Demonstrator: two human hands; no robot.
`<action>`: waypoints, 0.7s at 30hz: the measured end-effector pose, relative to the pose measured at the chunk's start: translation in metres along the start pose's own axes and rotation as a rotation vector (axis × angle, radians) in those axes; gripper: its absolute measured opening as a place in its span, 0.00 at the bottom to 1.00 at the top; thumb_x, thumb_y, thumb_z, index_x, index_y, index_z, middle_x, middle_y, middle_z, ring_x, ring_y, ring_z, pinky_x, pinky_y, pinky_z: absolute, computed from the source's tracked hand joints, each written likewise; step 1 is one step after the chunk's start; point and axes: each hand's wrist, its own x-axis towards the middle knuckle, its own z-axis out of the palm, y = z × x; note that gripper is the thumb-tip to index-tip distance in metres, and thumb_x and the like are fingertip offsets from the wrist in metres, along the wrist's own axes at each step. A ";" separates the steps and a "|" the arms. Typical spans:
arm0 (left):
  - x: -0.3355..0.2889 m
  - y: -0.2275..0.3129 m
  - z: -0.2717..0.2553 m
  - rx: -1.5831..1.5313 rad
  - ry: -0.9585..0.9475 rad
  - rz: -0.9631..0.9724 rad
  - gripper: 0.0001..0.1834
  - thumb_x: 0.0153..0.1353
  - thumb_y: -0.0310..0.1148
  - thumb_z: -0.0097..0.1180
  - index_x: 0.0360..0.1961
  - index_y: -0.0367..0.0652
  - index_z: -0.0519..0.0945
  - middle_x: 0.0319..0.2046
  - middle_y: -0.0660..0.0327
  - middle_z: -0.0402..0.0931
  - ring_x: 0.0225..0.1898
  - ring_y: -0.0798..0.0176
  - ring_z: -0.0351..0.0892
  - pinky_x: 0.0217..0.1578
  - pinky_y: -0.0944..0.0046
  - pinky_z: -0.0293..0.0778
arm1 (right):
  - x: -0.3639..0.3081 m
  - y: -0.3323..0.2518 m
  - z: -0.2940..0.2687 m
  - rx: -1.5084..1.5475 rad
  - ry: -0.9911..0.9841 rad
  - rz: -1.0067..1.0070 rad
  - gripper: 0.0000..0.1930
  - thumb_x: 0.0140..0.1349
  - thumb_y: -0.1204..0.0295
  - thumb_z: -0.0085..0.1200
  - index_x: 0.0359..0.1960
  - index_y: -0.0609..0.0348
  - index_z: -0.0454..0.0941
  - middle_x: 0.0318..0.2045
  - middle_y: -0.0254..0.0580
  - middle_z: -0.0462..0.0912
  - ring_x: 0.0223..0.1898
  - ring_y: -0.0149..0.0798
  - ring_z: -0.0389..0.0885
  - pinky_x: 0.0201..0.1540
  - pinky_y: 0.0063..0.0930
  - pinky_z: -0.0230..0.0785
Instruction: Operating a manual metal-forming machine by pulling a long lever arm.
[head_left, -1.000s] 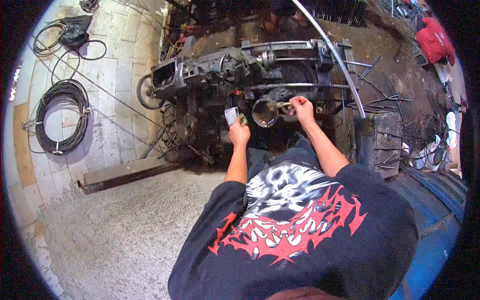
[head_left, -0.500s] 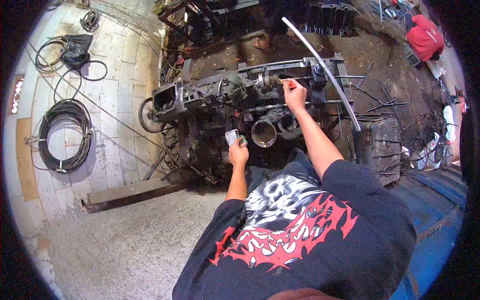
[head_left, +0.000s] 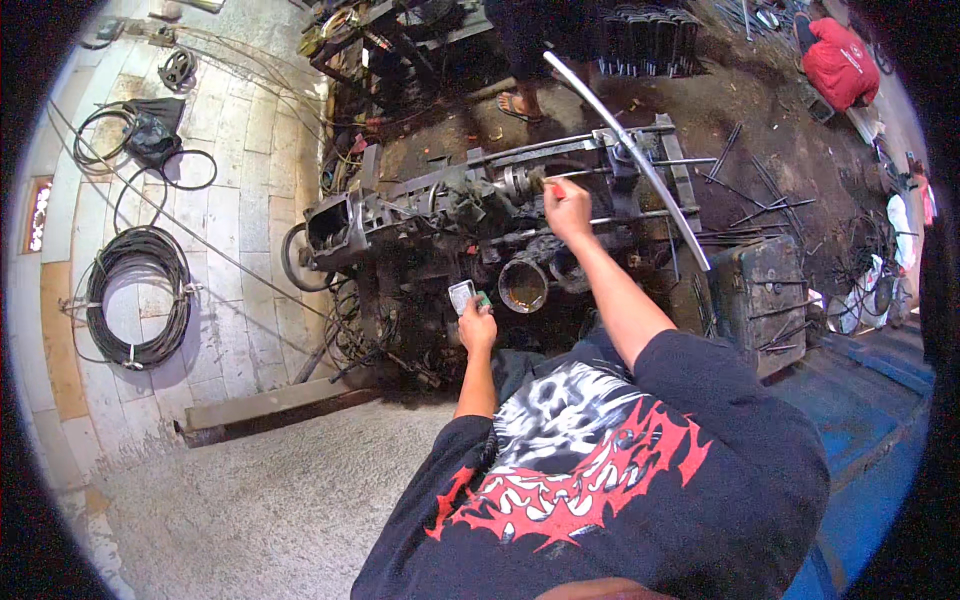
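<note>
At the centre of the frame, over a greasy grey metal machine (head_left: 470, 215) standing on dark, oil-stained ground, I reach forward with my right hand (head_left: 566, 203), fingers closed around a small part at the end of the machine's bright horizontal steel shaft (head_left: 560, 148); what exactly sits between my fingers is too small to tell. My arm is stretched out long because the shaft lies at the far side of the machine from where I stand. My left hand (head_left: 477, 323) stays lower and nearer, just below centre, closed on a small pale rectangular card-like object with a green edge (head_left: 464, 296), kept up and clear of the grime. Just right of it sits a round rusty open-topped tin (head_left: 523, 285), holding brownish liquid, set within the machine's frame where either hand can get to it. A long curved silver metal bar (head_left: 630, 150) sweeps from the top centre down toward the right, crossing above the shaft. At the left of the frame, a coil of black cable (head_left: 135, 295) lies on the pale stone paving (head_left: 240, 170), out of the working area, and loose steel rods (head_left: 760, 195) are scattered on the ground at upper right.
</note>
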 end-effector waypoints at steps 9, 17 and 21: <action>0.005 -0.013 0.009 0.018 0.037 0.035 0.15 0.62 0.36 0.58 0.50 0.54 0.82 0.37 0.52 0.85 0.41 0.47 0.84 0.44 0.51 0.76 | 0.005 0.030 -0.053 -0.085 0.058 -0.033 0.10 0.62 0.68 0.57 0.40 0.59 0.83 0.37 0.52 0.85 0.40 0.53 0.85 0.43 0.39 0.77; 0.002 -0.014 0.004 0.021 -0.032 -0.018 0.15 0.64 0.37 0.58 0.52 0.56 0.81 0.39 0.53 0.85 0.44 0.47 0.84 0.46 0.50 0.76 | 0.006 0.028 -0.081 -0.081 0.127 -0.117 0.09 0.64 0.68 0.57 0.43 0.57 0.82 0.39 0.49 0.85 0.40 0.55 0.84 0.42 0.41 0.77; 0.002 -0.023 0.007 -0.040 -0.055 -0.013 0.16 0.63 0.38 0.58 0.52 0.57 0.81 0.39 0.53 0.85 0.45 0.46 0.84 0.46 0.49 0.76 | -0.001 0.025 -0.088 -0.247 0.168 -0.158 0.11 0.65 0.66 0.56 0.47 0.54 0.81 0.37 0.46 0.82 0.36 0.55 0.83 0.38 0.46 0.76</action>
